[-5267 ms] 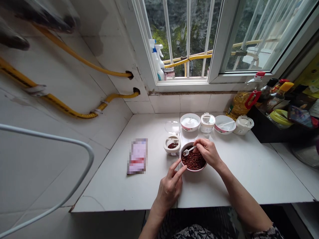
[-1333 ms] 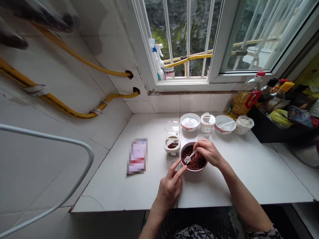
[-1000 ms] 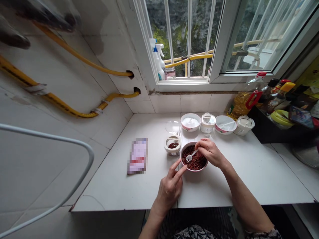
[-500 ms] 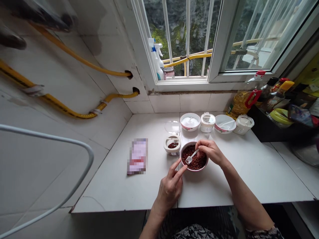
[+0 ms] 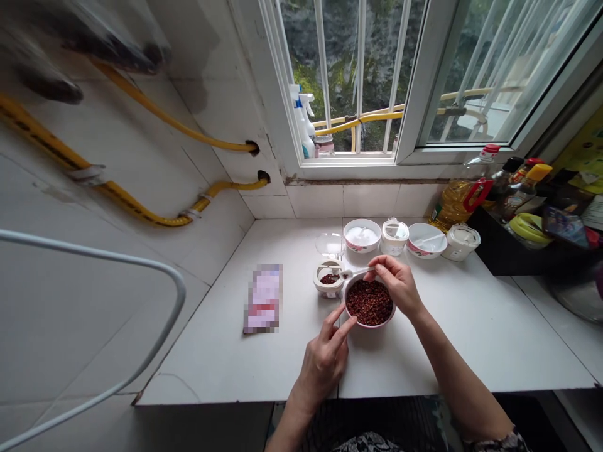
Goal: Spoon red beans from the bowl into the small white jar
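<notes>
A bowl (image 5: 377, 326) full of reddish-brown peppercorn-like grains (image 5: 370, 302) stands on the white tiled counter. My left hand (image 5: 325, 359) rests at its near left side, two fingers spread against the rim; the thumb is hidden. Above the bowl's far edge, my right hand (image 5: 397, 284) pinches the handle of a small white spoon (image 5: 360, 272). The spoon's head reaches left to the rim of a small seasoning jar (image 5: 328, 290), whose clear lid (image 5: 330, 243) is flipped up. Some of the same grains lie inside that jar.
Behind the bowl stand a bowl of white powder (image 5: 362, 243), a lidded jar (image 5: 394, 237), another bowl with a spoon (image 5: 426, 248) and a second jar (image 5: 462, 243). An oil bottle (image 5: 455, 202) is at back right. A blurred purple packet (image 5: 264, 300) lies left.
My right hand has lifted the spoon out of the grains and swung its head up and left to the small jar. My left hand stays at the bowl. The view has shifted slightly.
</notes>
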{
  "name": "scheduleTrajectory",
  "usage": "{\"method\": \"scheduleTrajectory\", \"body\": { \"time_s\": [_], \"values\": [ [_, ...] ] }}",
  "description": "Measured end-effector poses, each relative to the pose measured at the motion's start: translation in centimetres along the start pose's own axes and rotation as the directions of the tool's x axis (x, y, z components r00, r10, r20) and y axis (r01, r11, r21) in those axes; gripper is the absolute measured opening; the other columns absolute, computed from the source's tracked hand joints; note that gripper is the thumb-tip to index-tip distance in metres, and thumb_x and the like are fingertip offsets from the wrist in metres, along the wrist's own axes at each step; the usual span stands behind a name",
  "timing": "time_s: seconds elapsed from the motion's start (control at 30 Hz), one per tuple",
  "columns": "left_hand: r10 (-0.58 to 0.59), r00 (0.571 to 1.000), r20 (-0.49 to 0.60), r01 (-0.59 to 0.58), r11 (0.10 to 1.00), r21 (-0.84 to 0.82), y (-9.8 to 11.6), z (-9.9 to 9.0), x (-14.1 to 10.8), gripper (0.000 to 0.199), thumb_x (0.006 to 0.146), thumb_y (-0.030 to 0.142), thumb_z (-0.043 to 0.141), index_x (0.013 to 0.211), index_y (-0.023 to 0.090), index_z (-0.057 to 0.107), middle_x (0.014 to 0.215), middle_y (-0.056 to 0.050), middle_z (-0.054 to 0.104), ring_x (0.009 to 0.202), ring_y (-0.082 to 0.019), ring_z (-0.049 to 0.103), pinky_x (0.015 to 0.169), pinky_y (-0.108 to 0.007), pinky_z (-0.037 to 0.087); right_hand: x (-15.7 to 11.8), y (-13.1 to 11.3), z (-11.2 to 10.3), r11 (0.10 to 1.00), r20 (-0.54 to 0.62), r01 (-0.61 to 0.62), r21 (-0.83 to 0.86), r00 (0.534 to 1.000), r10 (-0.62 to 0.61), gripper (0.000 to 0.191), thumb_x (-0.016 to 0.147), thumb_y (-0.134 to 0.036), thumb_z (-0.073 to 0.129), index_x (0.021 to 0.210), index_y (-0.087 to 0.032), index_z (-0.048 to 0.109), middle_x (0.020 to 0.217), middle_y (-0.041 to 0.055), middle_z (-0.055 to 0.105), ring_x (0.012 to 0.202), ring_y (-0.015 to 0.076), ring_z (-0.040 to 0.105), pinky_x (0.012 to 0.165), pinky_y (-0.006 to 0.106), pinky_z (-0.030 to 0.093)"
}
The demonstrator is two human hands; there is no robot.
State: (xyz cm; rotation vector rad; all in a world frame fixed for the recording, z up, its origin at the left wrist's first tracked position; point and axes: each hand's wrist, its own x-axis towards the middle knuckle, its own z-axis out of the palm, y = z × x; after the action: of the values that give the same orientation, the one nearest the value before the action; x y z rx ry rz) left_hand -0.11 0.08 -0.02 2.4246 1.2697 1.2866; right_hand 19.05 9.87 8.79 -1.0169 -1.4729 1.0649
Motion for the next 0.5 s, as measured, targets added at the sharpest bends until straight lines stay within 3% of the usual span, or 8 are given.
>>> {"method": "scheduleTrajectory", "body": {
  "time_s": [0.07,0.13,0.23,0.33,0.43,0.5],
  "values": [
    [0.002,1.0,0.001,-0.002,1.0,0.0,0.0,0.0,0.0,0.05,0.095,0.002,0.042,0.14,0.022,0.049,0.143,-0.017,0.052,0.093,-0.013,0.073,0.077,-0.022,0.062,-0.2,-0.1,1.2,0.97,0.001,0.165,-0.179,0.986,-0.168,0.014,0.095,-0.029,0.05,0.094,-0.021,0.062,0.079,0.0043,0.074,0.078,0.0208,0.07,0.078,0.036,0.054],
    [0.002,1.0,0.001,-0.002,1.0,0.0,0.0,0.0,0.1,0.05,0.095,0.002,0.042,0.141,0.022,0.049,0.144,-0.017,0.052,0.092,-0.013,0.073,0.078,-0.022,0.062,-0.3,0.1,2.2,0.855,0.114,0.37,-0.363,0.929,-0.353,0.016,0.097,-0.02,0.046,0.095,-0.022,0.062,0.081,0.0041,0.075,0.077,0.0205,0.069,0.094,0.043,0.05],
    [0.001,1.0,0.004,-0.001,1.0,-0.005,0.1,0.1,0.1,0.051,0.095,0.002,0.042,0.141,0.022,0.048,0.144,-0.017,0.052,0.089,-0.013,0.073,0.077,-0.023,0.062,-0.3,0.5,2.6,0.684,0.242,0.542,-0.488,0.837,-0.491,0.02,0.097,-0.012,0.043,0.098,-0.022,0.06,0.08,0.0031,0.075,0.07,0.0191,0.067,0.103,0.049,0.044],
    [-0.009,1.0,0.007,0.009,1.0,-0.011,0.1,0.1,0.0,0.053,0.094,0.002,0.042,0.142,0.024,0.047,0.145,-0.017,0.052,0.089,-0.013,0.073,0.077,-0.024,0.063,-0.4,0.2,1.5,0.684,0.174,0.537,-0.493,0.831,-0.528,0.016,0.098,-0.013,0.045,0.099,-0.022,0.059,0.082,0.0039,0.074,0.074,0.0201,0.068,0.097,0.044,0.049],
    [-0.005,1.0,-0.003,0.005,1.0,-0.006,0.1,0.2,0.0,0.053,0.094,0.002,0.043,0.142,0.024,0.047,0.144,-0.017,0.053,0.092,-0.013,0.073,0.077,-0.024,0.063,-0.6,-0.3,-0.5,0.77,0.082,0.423,-0.478,0.894,-0.44,0.013,0.098,-0.017,0.049,0.094,-0.023,0.06,0.08,0.0046,0.073,0.083,0.0227,0.069,0.078,0.035,0.052],
    [-0.002,1.0,-0.007,0.002,1.0,-0.008,0.1,0.1,0.0,0.053,0.094,0.001,0.043,0.141,0.024,0.048,0.144,-0.017,0.053,0.092,-0.013,0.073,0.077,-0.023,0.062,-0.6,-0.5,-1.9,0.753,0.114,0.407,-0.516,0.904,-0.411,0.013,0.097,-0.017,0.05,0.09,-0.023,0.06,0.071,0.0021,0.07,0.076,0.0219,0.067,0.077,0.035,0.05]
  ]
}}
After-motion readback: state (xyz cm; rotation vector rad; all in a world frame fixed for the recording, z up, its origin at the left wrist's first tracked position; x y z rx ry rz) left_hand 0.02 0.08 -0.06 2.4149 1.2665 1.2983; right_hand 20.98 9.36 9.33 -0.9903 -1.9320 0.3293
